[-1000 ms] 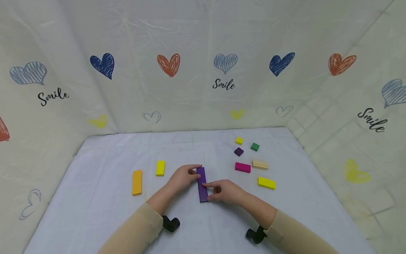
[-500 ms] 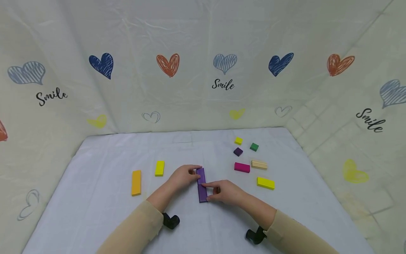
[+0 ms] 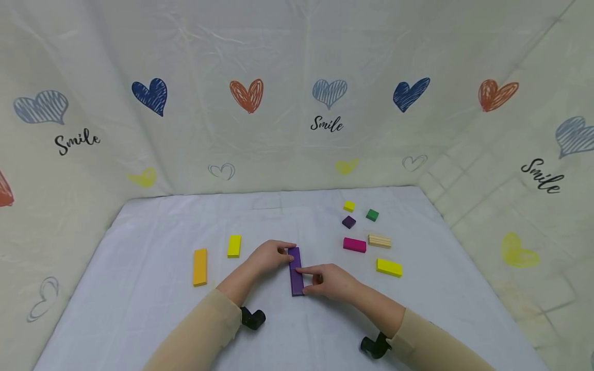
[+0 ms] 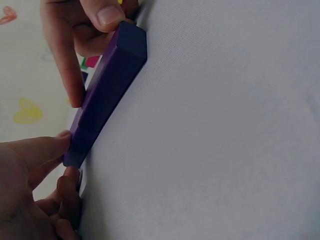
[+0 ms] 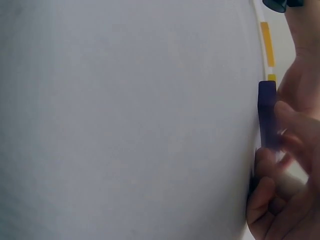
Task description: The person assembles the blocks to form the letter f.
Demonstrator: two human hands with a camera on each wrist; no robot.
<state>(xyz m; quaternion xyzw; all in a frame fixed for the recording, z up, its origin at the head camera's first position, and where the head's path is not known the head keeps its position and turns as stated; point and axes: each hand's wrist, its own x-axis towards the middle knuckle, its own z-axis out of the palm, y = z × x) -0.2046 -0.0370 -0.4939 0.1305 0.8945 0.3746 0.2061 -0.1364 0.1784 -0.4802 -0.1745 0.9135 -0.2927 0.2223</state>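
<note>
Two purple blocks lie end to end in a line at the middle of the table, the far block (image 3: 295, 253) and the near block (image 3: 296, 284). My left hand (image 3: 268, 257) pinches the far one, index finger at its far end and thumb along its left side. My right hand (image 3: 335, 281) holds the near one, index fingertip by the seam and thumb near its close right corner. In the left wrist view the near block (image 4: 107, 85) shows its long side, with a slight step where it meets the far block (image 4: 80, 147).
To the left lie an orange block (image 3: 200, 267) and a yellow block (image 3: 234, 246). On the right are a magenta block (image 3: 355, 245), a ridged wooden piece (image 3: 379, 240), another yellow block (image 3: 389, 267) and small yellow (image 3: 349, 206), green (image 3: 372, 215) and dark purple (image 3: 349, 222) pieces.
The far purple block has slid slightly toward the near one, with my left fingers still on it. My right hand and the near block have hardly moved.
</note>
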